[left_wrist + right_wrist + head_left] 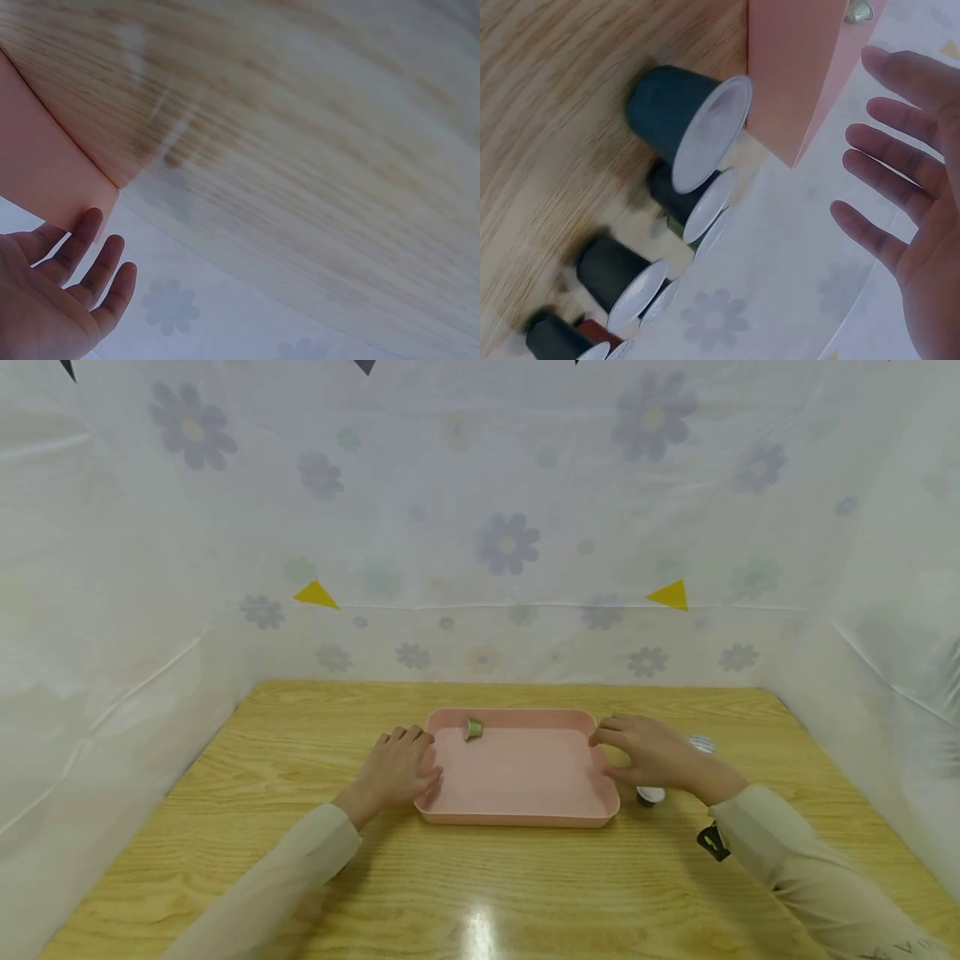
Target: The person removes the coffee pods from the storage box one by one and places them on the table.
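Note:
A shallow pink tray point(517, 768) lies on the wooden table, with one small green coffee capsule point(473, 729) on its side near the back left. My left hand point(399, 766) is at the tray's left rim, thumb inside the wall. In the left wrist view its loosely bent fingers point(90, 225) overlap the tray corner. Over the right rim hovers my right hand point(648, 752). Its fingers are spread, and the right wrist view shows a gap between them and the tray wall point(787, 75). Nothing is between the right fingers.
Several coffee capsules stand on the table right of the tray, among them a teal one point(667, 109) and a dark one point(611, 270). The right arm partly hides them in the head view. Flower-printed white sheeting point(420, 527) encloses the table's back and sides.

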The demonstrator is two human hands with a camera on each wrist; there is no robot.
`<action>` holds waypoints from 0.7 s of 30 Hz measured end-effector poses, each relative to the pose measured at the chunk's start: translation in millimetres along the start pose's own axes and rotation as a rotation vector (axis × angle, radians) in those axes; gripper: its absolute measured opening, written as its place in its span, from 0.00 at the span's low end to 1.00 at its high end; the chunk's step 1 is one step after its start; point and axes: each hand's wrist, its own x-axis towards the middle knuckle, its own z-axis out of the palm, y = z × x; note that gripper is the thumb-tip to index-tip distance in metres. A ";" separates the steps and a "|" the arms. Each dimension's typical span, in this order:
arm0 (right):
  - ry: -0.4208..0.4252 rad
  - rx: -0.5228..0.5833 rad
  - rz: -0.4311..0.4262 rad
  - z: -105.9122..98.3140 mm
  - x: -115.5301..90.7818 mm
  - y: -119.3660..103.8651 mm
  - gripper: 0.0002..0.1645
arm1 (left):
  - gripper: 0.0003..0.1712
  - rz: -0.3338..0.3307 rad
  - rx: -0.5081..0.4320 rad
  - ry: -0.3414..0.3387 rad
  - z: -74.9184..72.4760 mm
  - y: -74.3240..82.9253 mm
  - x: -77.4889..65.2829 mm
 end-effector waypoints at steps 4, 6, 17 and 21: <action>-0.037 0.025 0.023 1.2 9.4 -3.3 0.19 | 0.29 0.001 -0.002 0.004 0.6 -0.6 -0.2; -0.048 0.030 0.023 2.9 14.1 -4.4 0.19 | 0.29 0.002 -0.006 0.002 1.1 -0.8 -0.1; -0.069 0.029 0.008 11.9 39.5 -10.1 0.20 | 0.29 -0.007 -0.026 -0.008 1.6 -0.7 0.3; -0.104 0.031 0.026 16.1 48.9 -10.3 0.21 | 0.29 -0.006 -0.022 -0.005 1.6 -0.6 0.5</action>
